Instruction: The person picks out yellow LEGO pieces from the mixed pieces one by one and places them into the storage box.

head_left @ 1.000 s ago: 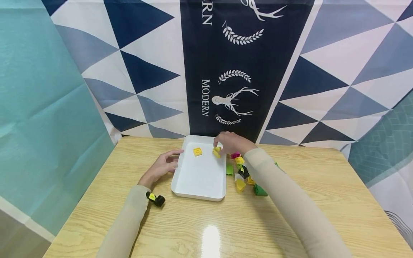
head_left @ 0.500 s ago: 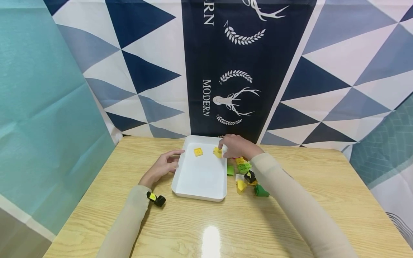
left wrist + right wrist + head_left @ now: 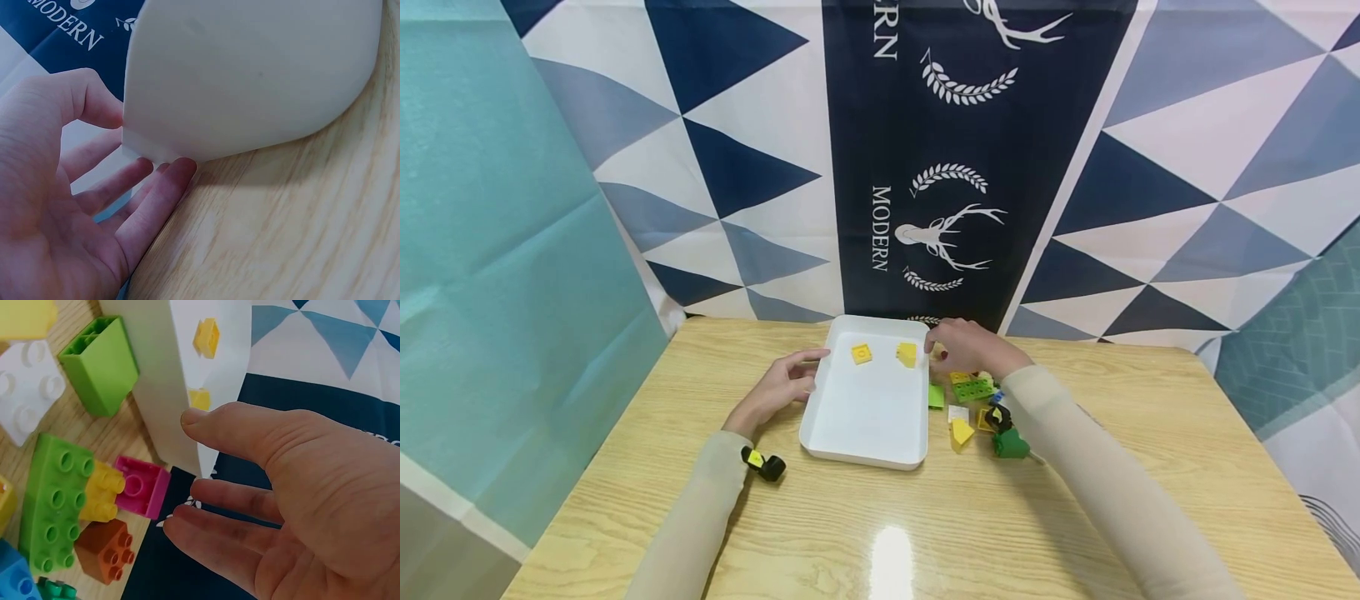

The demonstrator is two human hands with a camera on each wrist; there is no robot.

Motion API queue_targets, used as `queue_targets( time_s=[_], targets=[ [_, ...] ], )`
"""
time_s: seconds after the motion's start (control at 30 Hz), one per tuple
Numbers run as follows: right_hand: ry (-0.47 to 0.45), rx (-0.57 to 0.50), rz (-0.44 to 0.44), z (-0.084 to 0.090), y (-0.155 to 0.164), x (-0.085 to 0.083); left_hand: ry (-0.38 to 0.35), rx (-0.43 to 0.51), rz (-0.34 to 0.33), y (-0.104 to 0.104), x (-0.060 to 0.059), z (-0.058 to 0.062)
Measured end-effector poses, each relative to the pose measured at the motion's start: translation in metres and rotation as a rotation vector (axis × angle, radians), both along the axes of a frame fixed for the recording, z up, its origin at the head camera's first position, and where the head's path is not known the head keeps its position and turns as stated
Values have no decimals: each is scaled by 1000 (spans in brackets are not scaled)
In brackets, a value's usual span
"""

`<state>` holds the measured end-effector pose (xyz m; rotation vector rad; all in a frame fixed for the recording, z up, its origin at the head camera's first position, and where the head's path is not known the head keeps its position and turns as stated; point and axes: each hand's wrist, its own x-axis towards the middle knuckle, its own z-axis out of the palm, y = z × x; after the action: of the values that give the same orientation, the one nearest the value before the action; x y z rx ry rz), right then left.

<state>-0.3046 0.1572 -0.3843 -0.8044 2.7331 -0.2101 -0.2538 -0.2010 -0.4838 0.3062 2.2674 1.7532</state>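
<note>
White tray flat on the table, between the two hands. Two yellow pieces inside, both toward the far end: a square one left of centre, a stepped one near the right wall. They sit apart.

Right hand: gripping nothing, thumb spread well away from the fingers. It's over the tray's far right corner area, outside the wall. The stepped piece is just left of it, past the rim, clear of the fingers.

Left hand: at the tray's left wall, fingers loosely extended, fingertips touching the tray edge. Not wrapped round it. Both yellow pieces are to its right.

Loose bricks right of the tray, by the right hand: magenta brick nearest the fingers, yellow brick against it, orange-brown brick beside those, then a long green brick. Smaller green brick by the tray wall. White brick and slanted yellow block nearer the person, dark green piece further right.

Behind: patterned cloth.
</note>
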Motion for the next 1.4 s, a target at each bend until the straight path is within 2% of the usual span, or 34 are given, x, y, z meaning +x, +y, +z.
queue_targets(
  time_s=[0.07, 0.33, 0.73, 1.13, 1.4],
  targets=[
    [-11, -2, -28, 4, -1, 6, 1, 0, 0, 0, 0, 0],
    [12, 28, -39, 1, 8, 7, -5, -1, 3, -1, 0, -2],
    [-27, 28, -93, 3, 19, 8, -31, -12, 25, 0, 0, -1],
    [-39, 19, -24, -5, 19, 8, -24, -2, 19, 0, 1, 0],
    [-34, 16, -28, -7, 15, 11, -24, -3, 20, 0, 0, -1]
  ],
)
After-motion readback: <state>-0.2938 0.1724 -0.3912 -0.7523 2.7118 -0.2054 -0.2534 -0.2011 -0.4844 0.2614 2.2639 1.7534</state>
